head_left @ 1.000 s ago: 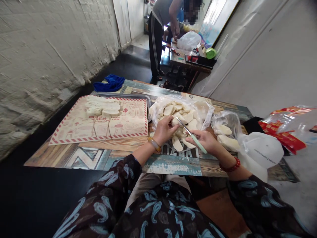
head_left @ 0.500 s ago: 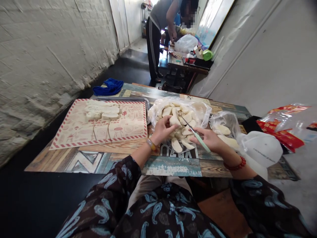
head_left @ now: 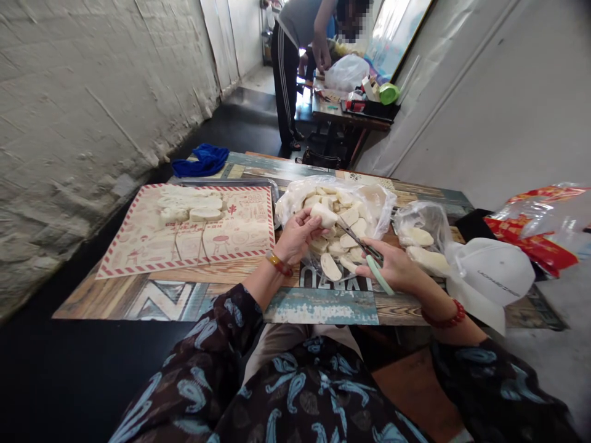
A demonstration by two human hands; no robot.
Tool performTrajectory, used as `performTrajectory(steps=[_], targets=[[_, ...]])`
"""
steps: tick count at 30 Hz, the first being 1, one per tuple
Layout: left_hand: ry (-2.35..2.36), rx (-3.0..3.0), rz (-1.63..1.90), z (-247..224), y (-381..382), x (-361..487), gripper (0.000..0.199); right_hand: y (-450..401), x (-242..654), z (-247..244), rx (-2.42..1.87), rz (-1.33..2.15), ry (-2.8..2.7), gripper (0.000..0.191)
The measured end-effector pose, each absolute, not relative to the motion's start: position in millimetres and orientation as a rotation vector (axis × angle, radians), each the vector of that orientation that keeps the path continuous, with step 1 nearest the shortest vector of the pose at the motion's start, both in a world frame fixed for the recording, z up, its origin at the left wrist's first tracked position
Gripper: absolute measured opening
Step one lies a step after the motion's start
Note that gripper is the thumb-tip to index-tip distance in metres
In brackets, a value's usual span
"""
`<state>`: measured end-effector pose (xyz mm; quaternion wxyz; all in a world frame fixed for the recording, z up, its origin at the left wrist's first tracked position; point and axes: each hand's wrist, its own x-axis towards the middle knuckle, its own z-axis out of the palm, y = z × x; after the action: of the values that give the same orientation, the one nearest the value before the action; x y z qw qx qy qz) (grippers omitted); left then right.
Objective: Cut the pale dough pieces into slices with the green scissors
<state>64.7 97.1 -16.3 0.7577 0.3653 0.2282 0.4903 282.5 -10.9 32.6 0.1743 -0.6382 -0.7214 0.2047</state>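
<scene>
My left hand [head_left: 297, 239] is closed on a pale bread slice [head_left: 325, 215], gripping its left end above the pile. In my right hand [head_left: 393, 266] is a pair of scissors [head_left: 380, 277] with pale green handles. Their blades point up and left, with the tips at the right end of the held slice; whether they touch it I cannot tell. Below both hands, many similar bread slices [head_left: 349, 216] lie heaped on an opened clear plastic bag [head_left: 381, 200]. Two slices at the near edge, one of them an oval slice [head_left: 330, 267], lie close to the table's lettering.
Left, a printed paper sheet [head_left: 240, 234] on a metal tray [head_left: 276, 192] holds a group of bread pieces [head_left: 189, 203]. A blue cloth [head_left: 202, 161] lies behind. Right are a smaller bag of bread [head_left: 428, 261], a white cap [head_left: 496, 271] and red packaging [head_left: 530, 237]. A person [head_left: 295, 55] bends over another table.
My left hand has lifted the bread slice slightly and turned it toward the scissors. The scissors have shifted a little right and down, their blades now by the slice.
</scene>
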Motion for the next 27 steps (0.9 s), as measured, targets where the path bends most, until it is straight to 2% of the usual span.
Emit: performTrajectory(steps=[10,17,27], targets=[[0.49,0.797,1.086,-18,95,67,0.054,-1,274,37,-1.869,0.704,-2.066,0.06],[0.493,0.786,1.089,-21,94,68,0.055,4,277,36,-1.877,0.743,-2.063,0.064],[0.465,0.783,1.003,-17,94,65,0.05,4,283,26,-1.688,0.992,-1.868,0.057]])
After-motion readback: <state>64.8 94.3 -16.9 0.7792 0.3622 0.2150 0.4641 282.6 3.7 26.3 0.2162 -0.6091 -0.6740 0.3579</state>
